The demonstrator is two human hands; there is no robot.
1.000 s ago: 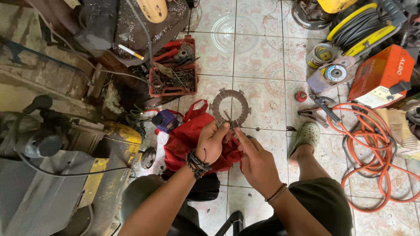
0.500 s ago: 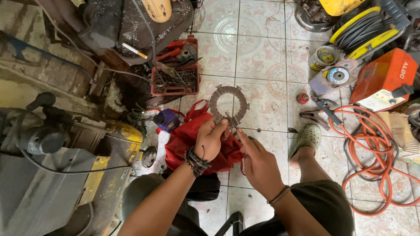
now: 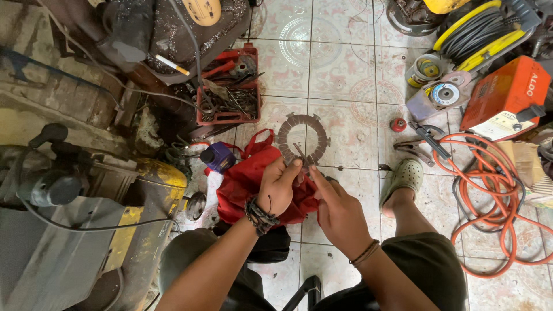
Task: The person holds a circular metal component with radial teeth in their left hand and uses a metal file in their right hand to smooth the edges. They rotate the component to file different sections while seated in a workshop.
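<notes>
Head view, looking down at tiled floor [image 3: 345,52]. Left hand [image 3: 279,187] closed, fingertips pinching a small thin metal piece [image 3: 300,154]; right hand [image 3: 337,207] part closed, thumb and forefinger meeting the same piece from the other side. Exact shape of the piece too small to make out. Both hands held above a red bag [image 3: 247,181], just below a flat toothed ring [image 3: 303,138] lying on the floor.

Surroundings: red tray [image 3: 227,92] of tools above the bag; purple bottle [image 3: 218,156] touching the bag's left edge; grey and yellow machine [image 3: 75,230] filling the left side, cut off by the frame. On the right: sandalled foot [image 3: 406,175], orange hose [image 3: 495,196] in loops, orange box [image 3: 507,98], grinding discs [image 3: 438,86], yellow cable reel [image 3: 478,29] cut off at the top. Lower part of bag hidden behind the forearms.
</notes>
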